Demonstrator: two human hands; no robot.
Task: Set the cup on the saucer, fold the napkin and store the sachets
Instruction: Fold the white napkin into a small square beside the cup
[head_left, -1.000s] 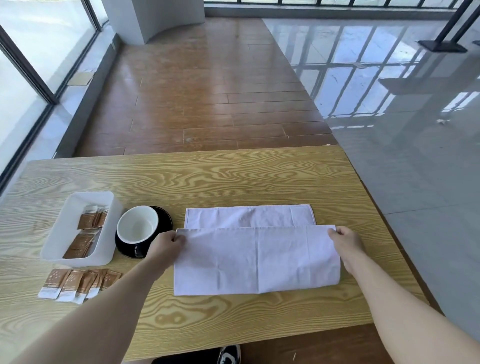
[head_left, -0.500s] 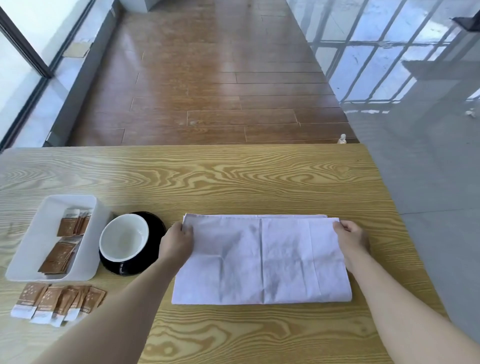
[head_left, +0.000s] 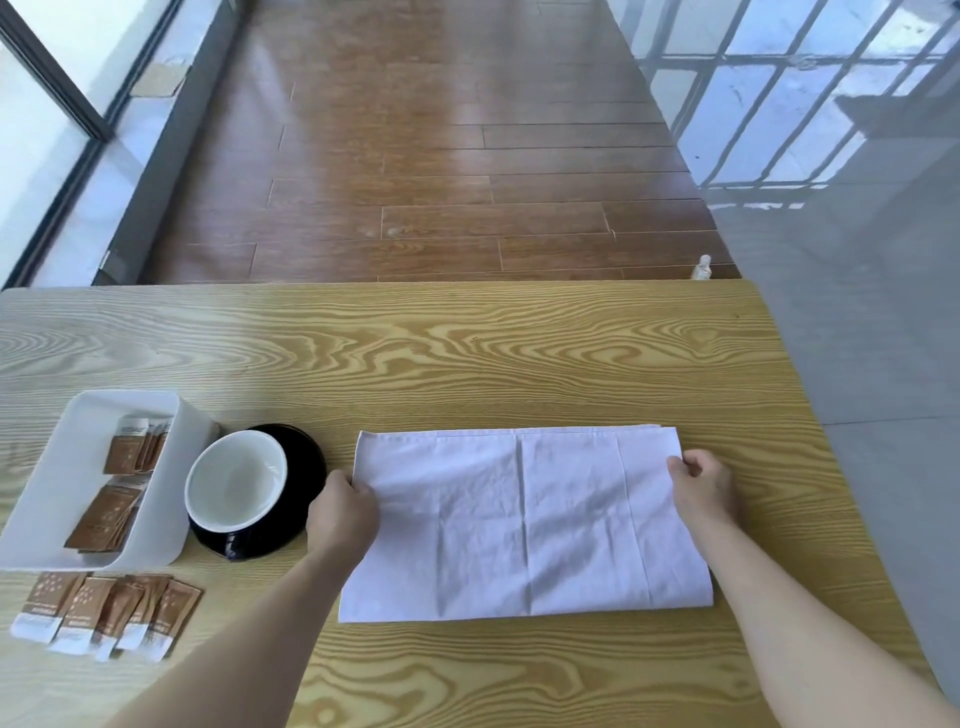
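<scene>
Two layers of napkin (head_left: 524, 525) lie flat on the table (head_left: 467, 353), long axis running straight from my left hand (head_left: 343, 512) to my right hand (head_left: 706, 491). Each hand pinches one short edge, equally near. Beyond my left hand, the cup (head_left: 236, 480) sits on its saucer (head_left: 306, 467); sachets (head_left: 104, 613) wait farther left.

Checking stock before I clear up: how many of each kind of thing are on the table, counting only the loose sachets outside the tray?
Cup: 1
Saucer: 1
Napkin: 1
Tray: 1
Loose sachets: about 5; they overlap, so the count is uncertain
Total: about 9
</scene>
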